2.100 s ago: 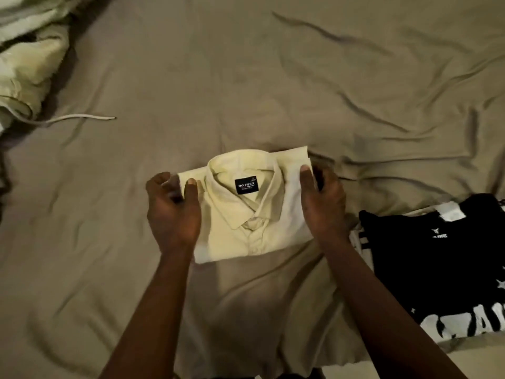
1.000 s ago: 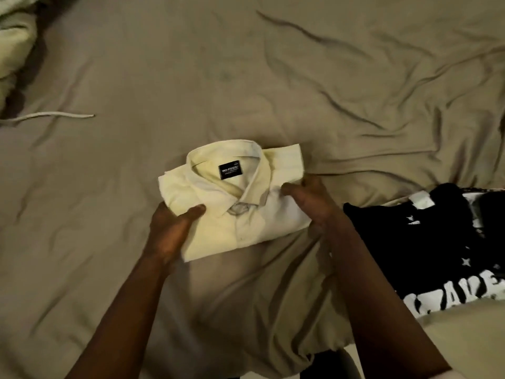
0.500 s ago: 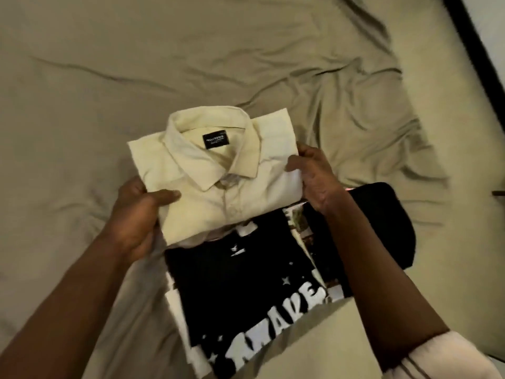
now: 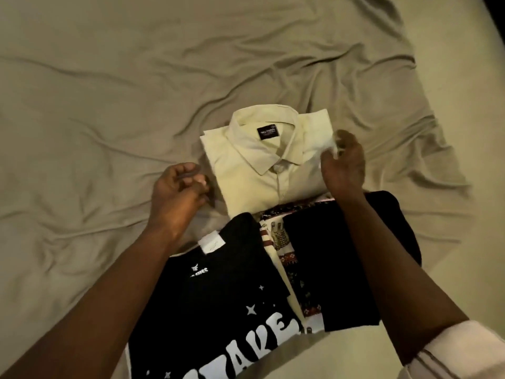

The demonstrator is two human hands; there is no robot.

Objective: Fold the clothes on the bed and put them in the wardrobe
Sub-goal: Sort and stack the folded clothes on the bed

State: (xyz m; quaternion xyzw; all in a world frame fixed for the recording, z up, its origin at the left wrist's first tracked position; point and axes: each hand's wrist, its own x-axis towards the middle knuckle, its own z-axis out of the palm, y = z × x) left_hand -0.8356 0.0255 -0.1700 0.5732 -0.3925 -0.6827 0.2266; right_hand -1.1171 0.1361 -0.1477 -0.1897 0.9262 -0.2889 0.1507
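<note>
Right now the cream collared shirt is lying folded and collar-up on the wrinkled bed sheet. Its near edge is resting over the far end of the patterned garment and meeting the top of the black printed T-shirt. Your left hand is hovering just beside the shirt's left edge, fingers loosely curled and nothing visibly between them. Your right hand is sitting at the shirt's right edge, but it is blurred. Pale fabric seems to be showing at the fingertips, and I cannot tell whether you are pinching it or not.

That uncertainty is the first thing risking trouble. If you are pinching that edge as the hand is pulling away, you are likely dragging the top layer along and opening the side fold.

The second risk is coming from where the shirt is sitting. It is straddling the pile, partly on the clothes and partly on the sheet, so the step beneath it is probably bending it. If you are lifting the pile from the near side, the shirt is liable to slide off the far end.

The pile itself is also working against you. The T-shirt, the patterned garment and the folded black garment are overlapping askew, not lying squared on one another. If you are carrying them to the wardrobe like this, the loose layers are apt to be shifting and unfolding in your arms.
</note>
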